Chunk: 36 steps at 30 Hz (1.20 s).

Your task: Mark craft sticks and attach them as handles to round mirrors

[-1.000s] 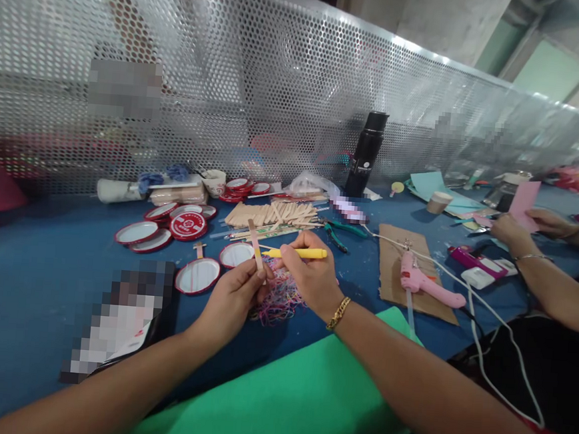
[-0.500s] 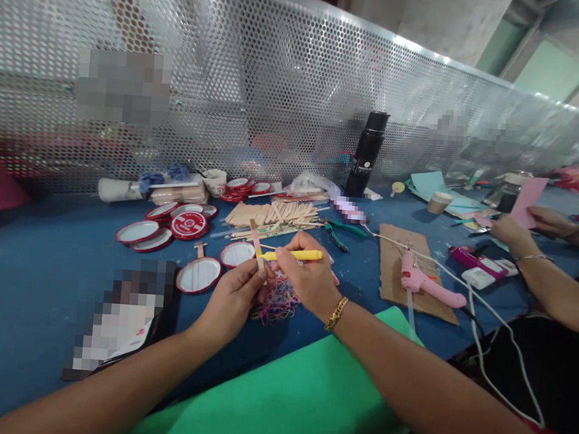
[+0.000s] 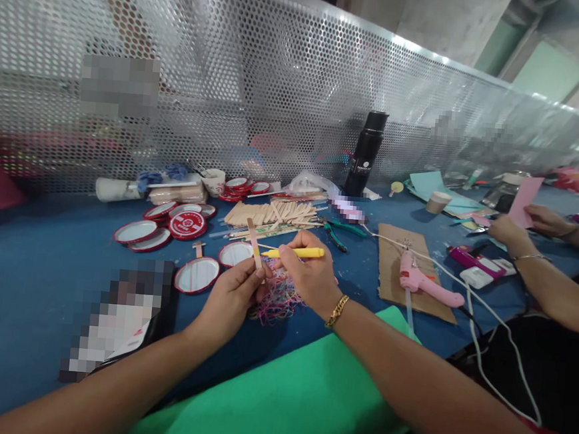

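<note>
My left hand [image 3: 230,299] pinches a flat wooden craft stick [image 3: 254,243] and holds it upright above the blue table [image 3: 39,277]. My right hand [image 3: 309,275], with a gold bracelet on the wrist, grips a yellow marker [image 3: 294,251] lying level, its tip pointing left at the stick. Under both hands lies a tangle of coloured rubber bands [image 3: 275,299]. A pile of more wooden sticks [image 3: 272,212] lies just beyond.
Red-rimmed round lids [image 3: 188,225] lie at the left. A pink glue gun [image 3: 427,285] rests on cardboard [image 3: 405,269] with its cord trailing right. Green pliers [image 3: 341,231], a black bottle [image 3: 366,153] and a perforated metal screen stand behind. Green felt [image 3: 279,403] lies near me. Another person's hands [image 3: 519,225] work at the right.
The marker tip drew left onto the stick, then backed off slightly to the right. My left hand kept the stick nearly still.
</note>
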{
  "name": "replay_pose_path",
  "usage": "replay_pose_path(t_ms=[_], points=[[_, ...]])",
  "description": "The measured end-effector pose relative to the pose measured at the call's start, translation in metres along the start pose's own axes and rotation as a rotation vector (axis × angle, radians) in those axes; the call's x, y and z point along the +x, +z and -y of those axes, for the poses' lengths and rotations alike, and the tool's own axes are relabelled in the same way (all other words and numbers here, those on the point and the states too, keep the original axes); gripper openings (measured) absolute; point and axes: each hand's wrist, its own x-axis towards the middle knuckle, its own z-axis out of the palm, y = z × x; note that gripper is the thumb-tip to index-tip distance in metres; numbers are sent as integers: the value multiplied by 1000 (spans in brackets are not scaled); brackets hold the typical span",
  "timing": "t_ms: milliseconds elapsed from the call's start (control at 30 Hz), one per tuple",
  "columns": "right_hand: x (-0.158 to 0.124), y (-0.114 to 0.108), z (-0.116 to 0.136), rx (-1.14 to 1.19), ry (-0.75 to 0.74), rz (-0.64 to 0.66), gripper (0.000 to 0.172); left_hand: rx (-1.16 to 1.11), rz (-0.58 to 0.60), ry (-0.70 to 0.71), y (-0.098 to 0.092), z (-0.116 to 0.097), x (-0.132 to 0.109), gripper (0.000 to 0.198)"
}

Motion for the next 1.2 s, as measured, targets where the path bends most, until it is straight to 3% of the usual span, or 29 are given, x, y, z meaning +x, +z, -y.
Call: replay_pose_path(t_ms=[1200], points=[[0,1,0,39,-6,4,21,3,15,-4,0,-1,-1,41]])
